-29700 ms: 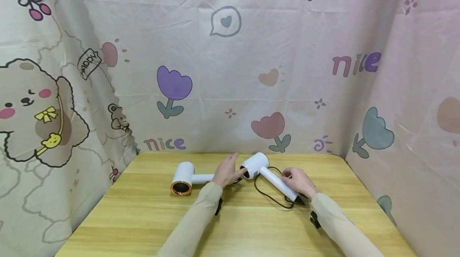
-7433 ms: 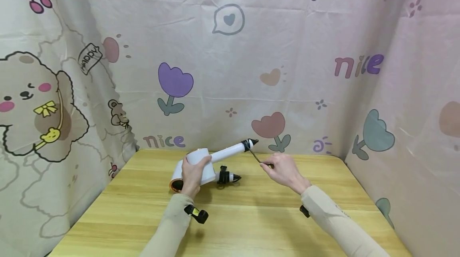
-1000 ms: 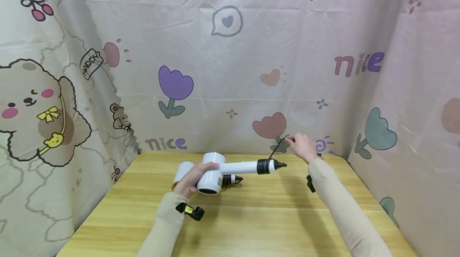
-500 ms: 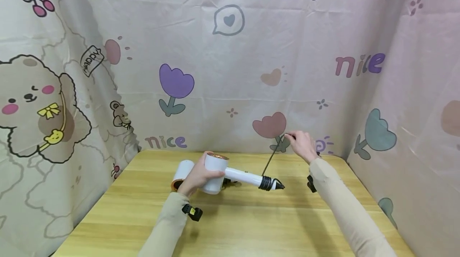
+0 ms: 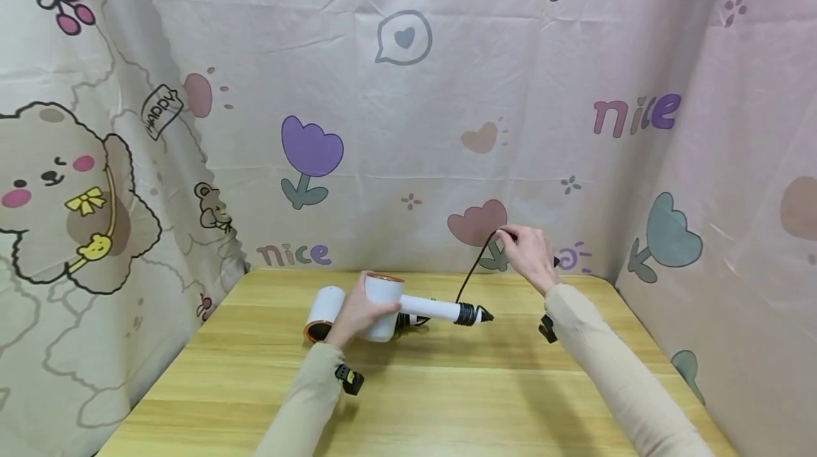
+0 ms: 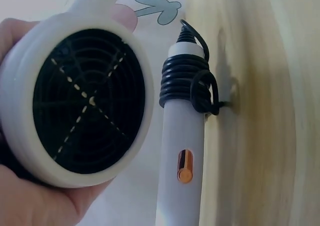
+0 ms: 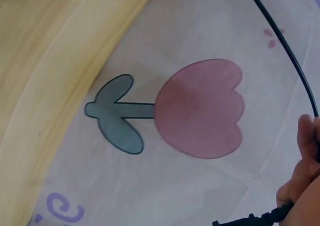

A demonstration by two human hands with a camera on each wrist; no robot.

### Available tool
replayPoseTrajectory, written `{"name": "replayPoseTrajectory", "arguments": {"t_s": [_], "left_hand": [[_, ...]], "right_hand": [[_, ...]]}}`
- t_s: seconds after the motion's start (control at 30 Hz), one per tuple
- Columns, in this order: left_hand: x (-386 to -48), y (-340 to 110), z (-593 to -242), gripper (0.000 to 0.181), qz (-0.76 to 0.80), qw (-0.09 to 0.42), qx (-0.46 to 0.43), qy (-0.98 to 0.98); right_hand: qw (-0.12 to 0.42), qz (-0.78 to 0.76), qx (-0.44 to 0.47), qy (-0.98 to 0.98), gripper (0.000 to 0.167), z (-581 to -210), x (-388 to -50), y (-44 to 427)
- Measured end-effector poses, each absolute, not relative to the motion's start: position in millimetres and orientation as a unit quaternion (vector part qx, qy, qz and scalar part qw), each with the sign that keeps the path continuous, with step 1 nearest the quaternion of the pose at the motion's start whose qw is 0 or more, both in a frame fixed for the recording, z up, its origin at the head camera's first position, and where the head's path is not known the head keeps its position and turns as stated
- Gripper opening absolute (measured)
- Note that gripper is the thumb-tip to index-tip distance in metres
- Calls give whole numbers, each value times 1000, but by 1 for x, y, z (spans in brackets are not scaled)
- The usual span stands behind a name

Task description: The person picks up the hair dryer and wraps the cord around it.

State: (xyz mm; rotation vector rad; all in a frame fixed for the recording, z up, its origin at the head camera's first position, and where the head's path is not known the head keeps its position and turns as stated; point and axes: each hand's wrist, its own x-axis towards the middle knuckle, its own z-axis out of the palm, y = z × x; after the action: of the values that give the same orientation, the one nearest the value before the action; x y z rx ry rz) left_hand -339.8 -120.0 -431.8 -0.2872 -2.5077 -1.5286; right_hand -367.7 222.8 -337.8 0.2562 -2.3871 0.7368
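My left hand (image 5: pixel 357 311) grips the head of a white hair dryer (image 5: pixel 385 294) above the table, its copper-rimmed end up. The round dark grille (image 6: pixel 90 101) at the other end shows in the left wrist view. Its handle points right, with black cord (image 5: pixel 467 314) coiled near the tip. A taut length of cord (image 7: pixel 285 43) rises to my right hand (image 5: pixel 531 255), which pinches it. Behind the held dryer, a second white hair dryer (image 5: pixel 327 306) lies on the table. Its handle (image 6: pixel 182 131) carries wound cord (image 6: pixel 182 78).
The wooden table (image 5: pixel 447 400) extends in front of both hands. A patterned curtain (image 5: pixel 396 123) hangs close behind its back edge and along both sides. A black ribbed piece (image 7: pixel 252 220) sticks out beside the right hand in the right wrist view.
Earliest, the dryer lay on the table with its cord loose; now it is lifted and cord is wound round its handle. In the last second its copper-rimmed end has turned upward.
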Motion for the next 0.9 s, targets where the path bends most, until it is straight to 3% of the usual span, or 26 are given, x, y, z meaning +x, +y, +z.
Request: {"name": "replayPoseTrajectory", "arguments": {"t_s": [0.5, 0.9], "left_hand": [[-344, -105, -437, 92, -520, 169, -22, -837], [-343, -110, -435, 89, -519, 256, 70, -812]], "right_hand": [[366, 295, 121, -874, 22, -333, -344, 207], [331, 273, 158, -890, 20, -341, -318, 191]]}}
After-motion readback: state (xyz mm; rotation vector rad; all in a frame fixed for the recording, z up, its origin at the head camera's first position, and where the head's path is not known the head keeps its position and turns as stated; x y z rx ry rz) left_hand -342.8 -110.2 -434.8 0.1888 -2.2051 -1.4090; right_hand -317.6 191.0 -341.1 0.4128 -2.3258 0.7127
